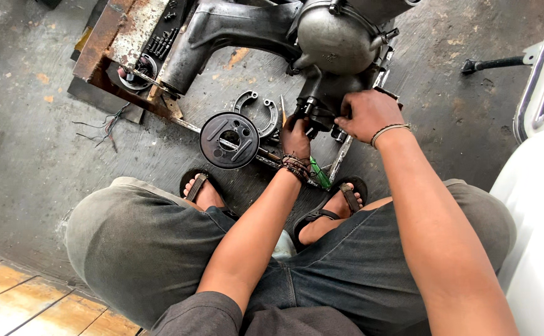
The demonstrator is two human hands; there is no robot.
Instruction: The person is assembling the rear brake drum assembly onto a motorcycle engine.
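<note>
I see both my hands on the lower end of a dark metal engine casing [337,53] that rests on the concrete floor [29,143] towards its far edge. My left hand [295,135] is curled around a black fitting under the casing; my right hand [366,114] is closed against the casing's side, though I cannot tell what its fingers pinch. Just left of my left hand lie one round black brake plate [229,140] and two curved brake shoes [258,107]. A green-handled screwdriver [320,173] lies between my two sandalled feet. A rusty steel frame [119,40] crowds the far left.
</note>
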